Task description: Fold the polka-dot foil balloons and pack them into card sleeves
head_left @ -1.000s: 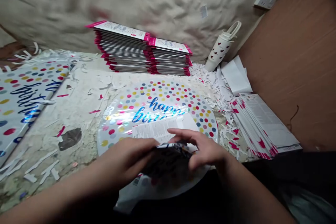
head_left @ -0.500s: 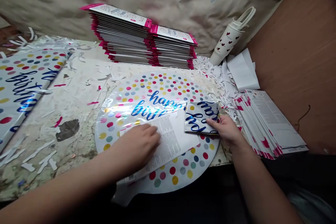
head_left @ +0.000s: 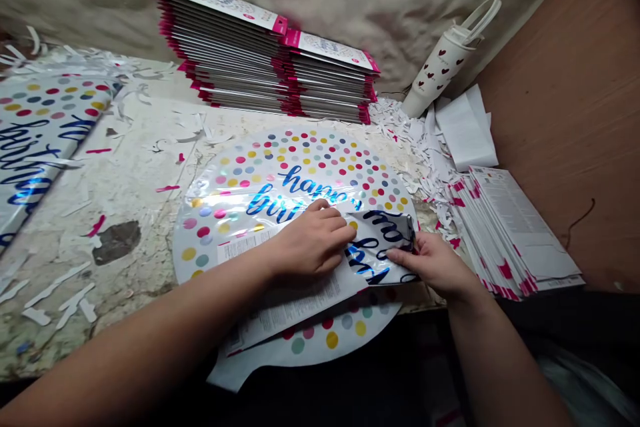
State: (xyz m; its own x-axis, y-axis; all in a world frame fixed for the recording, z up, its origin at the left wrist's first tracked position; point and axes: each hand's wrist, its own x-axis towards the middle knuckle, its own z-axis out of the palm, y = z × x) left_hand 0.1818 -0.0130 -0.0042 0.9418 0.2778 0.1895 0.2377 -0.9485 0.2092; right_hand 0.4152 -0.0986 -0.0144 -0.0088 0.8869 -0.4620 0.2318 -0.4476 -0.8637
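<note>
My right hand (head_left: 433, 263) pinches the right end of a folded foil balloon (head_left: 383, 247), silver-white with blue lettering and a few dots. The folded balloon's left end meets a white printed card sleeve (head_left: 295, 310); whether it is inside the sleeve is hidden by my left hand (head_left: 320, 240). That hand is closed, fingers curled at the sleeve's right end beside the folded balloon. Beneath both lies a flat, round foil balloon (head_left: 310, 153) with coloured dots and blue "happy birthday" lettering, its neck toward me.
Two stacks of pink-edged packets (head_left: 225, 53) stand against the wall. Right of them leans a white tumbler (head_left: 437, 70) with hearts. A pile of printed sleeves (head_left: 515, 233) lies at the right, more dotted foil balloons (head_left: 45, 127) at the left. Paper scraps (head_left: 395, 123) litter the table.
My left hand has moved right across the sleeve to the folded balloon. Sleeve and folded balloon now meet closely, the sleeve's near edge lifted. My right hand keeps its pinch, slightly lower.
</note>
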